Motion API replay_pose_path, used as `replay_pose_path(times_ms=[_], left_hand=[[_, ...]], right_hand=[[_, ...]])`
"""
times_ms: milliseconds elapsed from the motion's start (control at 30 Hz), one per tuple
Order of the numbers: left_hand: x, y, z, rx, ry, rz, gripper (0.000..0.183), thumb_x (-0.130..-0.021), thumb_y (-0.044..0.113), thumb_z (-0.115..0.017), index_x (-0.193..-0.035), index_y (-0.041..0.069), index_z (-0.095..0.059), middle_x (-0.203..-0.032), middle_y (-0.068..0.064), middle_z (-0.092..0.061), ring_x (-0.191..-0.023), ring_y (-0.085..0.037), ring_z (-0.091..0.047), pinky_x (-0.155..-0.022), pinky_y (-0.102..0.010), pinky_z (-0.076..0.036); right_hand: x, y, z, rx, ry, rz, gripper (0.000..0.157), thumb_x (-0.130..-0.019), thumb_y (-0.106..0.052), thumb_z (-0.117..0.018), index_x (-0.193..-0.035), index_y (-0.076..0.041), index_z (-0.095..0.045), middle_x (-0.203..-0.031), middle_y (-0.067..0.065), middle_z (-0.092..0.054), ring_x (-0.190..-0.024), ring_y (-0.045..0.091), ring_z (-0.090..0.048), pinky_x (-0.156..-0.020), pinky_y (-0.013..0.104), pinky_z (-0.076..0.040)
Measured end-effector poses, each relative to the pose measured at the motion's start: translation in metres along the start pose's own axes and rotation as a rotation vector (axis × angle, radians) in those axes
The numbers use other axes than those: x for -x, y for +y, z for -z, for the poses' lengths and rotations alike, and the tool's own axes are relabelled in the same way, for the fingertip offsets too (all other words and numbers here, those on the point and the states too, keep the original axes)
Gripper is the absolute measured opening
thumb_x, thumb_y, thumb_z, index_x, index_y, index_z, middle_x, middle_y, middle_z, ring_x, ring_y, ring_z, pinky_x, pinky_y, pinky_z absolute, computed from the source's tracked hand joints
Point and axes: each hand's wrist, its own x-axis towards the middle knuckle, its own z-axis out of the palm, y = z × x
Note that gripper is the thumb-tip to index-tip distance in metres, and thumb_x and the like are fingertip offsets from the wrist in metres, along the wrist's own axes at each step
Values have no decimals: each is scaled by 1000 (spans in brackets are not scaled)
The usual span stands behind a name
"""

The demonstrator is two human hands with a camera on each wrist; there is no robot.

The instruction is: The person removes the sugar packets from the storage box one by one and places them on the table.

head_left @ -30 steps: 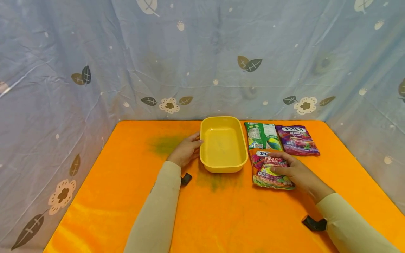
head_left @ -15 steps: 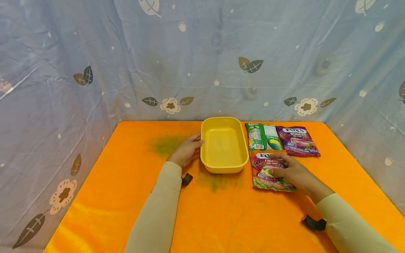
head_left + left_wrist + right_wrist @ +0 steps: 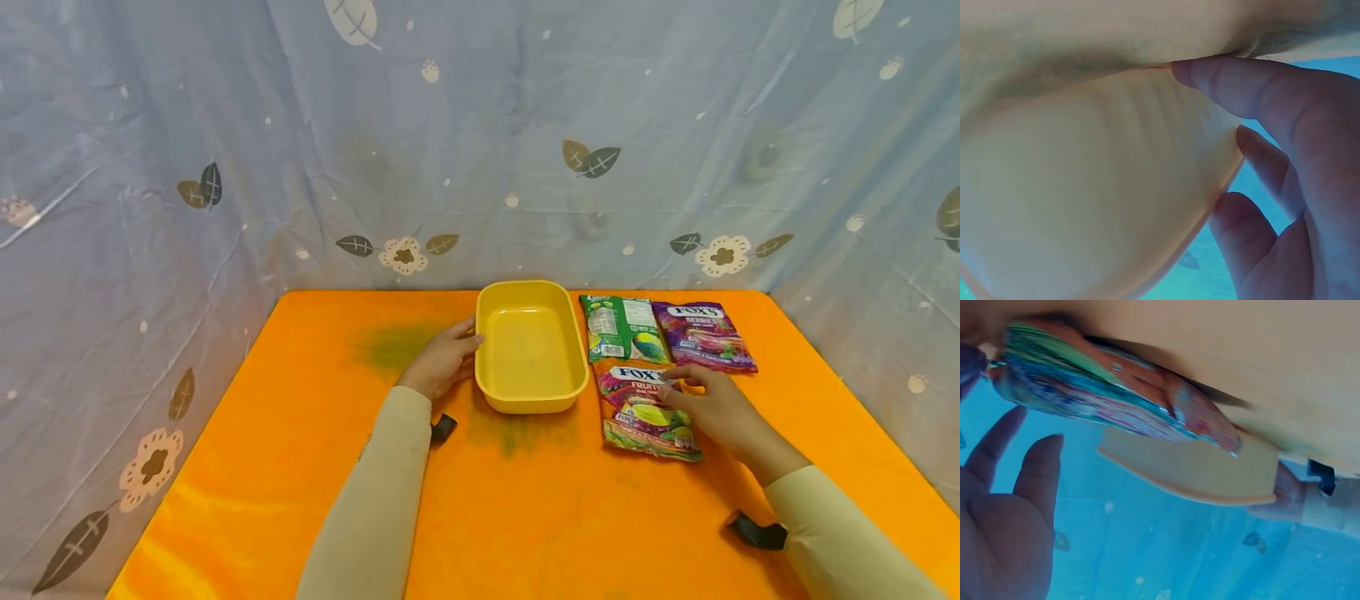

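A yellow plastic tray (image 3: 530, 350) sits on the orange cloth, with my left hand (image 3: 442, 360) at its left side. In the left wrist view, fingertips (image 3: 1200, 72) touch the tray's outer wall and the thumb is right at the rim. My right hand (image 3: 720, 408) is over the right edge of an orange Fox's Fruits candy bag (image 3: 645, 408). The right wrist view has its thumb and a finger apart from the bag, while another fingertip is right at the bag's end. Behind that bag lie a green candy bag (image 3: 625, 327) and a purple Fox's Berries bag (image 3: 705, 336).
An orange cloth (image 3: 540, 517) covers the table. Grey-blue patterned curtains (image 3: 480, 125) close in the back and both sides. A black band piece (image 3: 756, 531) juts from the right wrist, another black piece (image 3: 443, 428) from the left.
My right hand has shifted right, from over the middle of the orange candy bag to its right edge, uncovering more of the print. The left hand and tray have stayed put.
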Motion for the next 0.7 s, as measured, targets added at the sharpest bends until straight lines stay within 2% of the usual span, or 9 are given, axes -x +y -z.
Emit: replay_pose_path(times_ms=[67,233,367,533,567,700], left_hand=[[0,0,0,-12,8,0,53,-99,21,-55,-148,26,-37,-131,-4,-55,-106,-24,-62,-90,-41,-49],[-1,-1,1,-47,4,-2,54,-99,21,-54,-150,26,-34,-134,-3,-52,-107,-22,-61,-91,-41,-49],[-2,-2,2,-156,2,-33,53,-101,22,-51,-150,21,-32,-137,-3,-50,-112,-20,-58,-93,-39,-47],[0,2,5,-476,94,-68,55,-99,30,-53,-149,17,-35,-134,-2,-53,-110,-17,-57,-95,-38,-45],[0,4,6,-554,127,-79,56,-98,32,-54,-149,16,-37,-130,-2,-55,-106,-17,-58,-92,-37,-46],[1,16,11,-863,290,-190,52,-96,36,-54,-142,10,-47,-113,-6,-63,-93,-21,-61,-83,-39,-50]], right_hand=[[-3,2,2,26,44,26,57,-96,-45,-55,-136,-5,-47,-138,27,-38,-116,46,-41,-93,61,-39],[-15,5,5,86,137,104,54,-98,-42,-51,-136,-4,-48,-127,22,-49,-101,35,-52,-81,46,-50],[-27,-1,4,146,208,155,54,-97,-43,-52,-134,-4,-49,-123,21,-52,-92,32,-55,-74,43,-53],[-41,-25,-1,272,255,239,59,-94,-48,-54,-134,-5,-50,-126,18,-52,-99,35,-52,-85,54,-47],[-45,-30,-2,308,255,262,59,-94,-49,-54,-135,-6,-50,-127,18,-52,-103,36,-51,-88,56,-45],[-60,-50,-7,446,264,335,60,-93,-53,-52,-136,-11,-49,-133,15,-48,-115,38,-45,-95,60,-37]])
